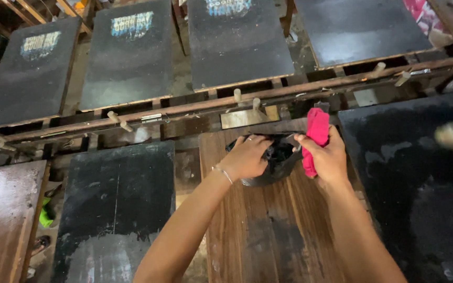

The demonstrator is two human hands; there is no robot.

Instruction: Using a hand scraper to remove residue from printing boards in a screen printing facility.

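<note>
Setting: a workshop, most likely a screen-printing shop. Evidence follows.

Rows of flat rectangular printing boards point(132, 52) on slanted wooden frames run from 9 o'clock across to 2 o'clock, each coated dark; several carry faded pale-blue printed patches point(131, 23) near their far ends.

A long wooden rail point(195, 107) with short pegs point(237, 95) and metal brackets crosses the view at 12 o'clock, separating two rows of stations.

Near row: an ink-blackened board point(116, 204) at 8 o'clock, a bare brown wooden board point(268, 230) at 6 o'clock, another blackened surface point(420, 188) at 3 o'clock.

Surfaces are stained and worn. Rough timber framing point(22, 8) is visible at 11 o'clock.
</note>
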